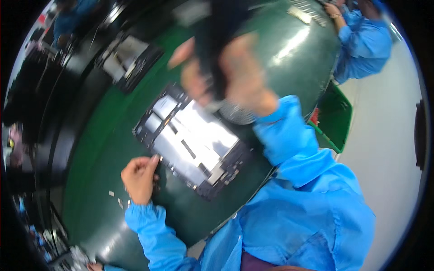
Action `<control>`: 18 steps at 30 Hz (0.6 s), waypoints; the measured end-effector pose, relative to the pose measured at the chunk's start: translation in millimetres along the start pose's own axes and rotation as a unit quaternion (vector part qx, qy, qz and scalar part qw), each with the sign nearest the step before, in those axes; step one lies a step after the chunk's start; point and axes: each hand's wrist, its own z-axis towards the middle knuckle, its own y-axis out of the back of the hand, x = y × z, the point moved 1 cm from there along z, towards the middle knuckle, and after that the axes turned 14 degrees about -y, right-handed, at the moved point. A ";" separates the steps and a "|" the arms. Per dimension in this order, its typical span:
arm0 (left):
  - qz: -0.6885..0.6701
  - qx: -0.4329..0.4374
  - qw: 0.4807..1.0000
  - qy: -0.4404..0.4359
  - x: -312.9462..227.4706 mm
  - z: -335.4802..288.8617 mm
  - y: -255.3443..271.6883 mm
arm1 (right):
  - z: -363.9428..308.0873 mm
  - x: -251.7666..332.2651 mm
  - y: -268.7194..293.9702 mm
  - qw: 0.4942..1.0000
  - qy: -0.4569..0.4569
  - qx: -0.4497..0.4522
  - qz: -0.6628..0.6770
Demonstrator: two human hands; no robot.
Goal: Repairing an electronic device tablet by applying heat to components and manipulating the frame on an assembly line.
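Observation:
A flat tablet-like device (pixel 203 131) with its inside exposed lies tilted on the green table, showing silvery panels in a black frame. At its lower left edge, my left hand (pixel 139 178) has its fingers curled, with the thumb tip on the frame's side. Above the far right part of the device, my right hand (pixel 242 67) is wrapped around a long black tool (pixel 217 49) shaped like an electric screwdriver. Motion smears both hand and tool, so its tip and any contact with the device cannot be made out. A round dotted disc (pixel 237 113) sits partly behind my right wrist.
Another opened device (pixel 124 58) rests at the far left. Small pale pieces (pixel 111 193) lie left of my left hand. Beyond my right arm stands a green bin (pixel 337 117) by the table edge. A co-worker in blue (pixel 366 43) is at the far right, near a pale strip (pixel 299 14).

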 end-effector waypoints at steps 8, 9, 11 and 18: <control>-0.028 -0.009 0.998 0.048 -2.0 0.4 2.9 | -4.8 -46.9 36.5 0.994 0.021 -0.103 0.013; -0.059 -0.011 0.998 0.033 0.9 -0.9 2.0 | -2.1 -49.9 35.5 0.993 0.026 -0.108 0.026; -0.035 -0.006 0.999 0.035 -0.2 -2.5 4.7 | -0.6 -45.3 29.4 0.993 0.020 -0.111 0.026; 0.087 -0.030 0.996 -0.003 -0.8 -2.4 10.8 | 23.9 -51.4 37.2 0.946 0.278 0.161 0.041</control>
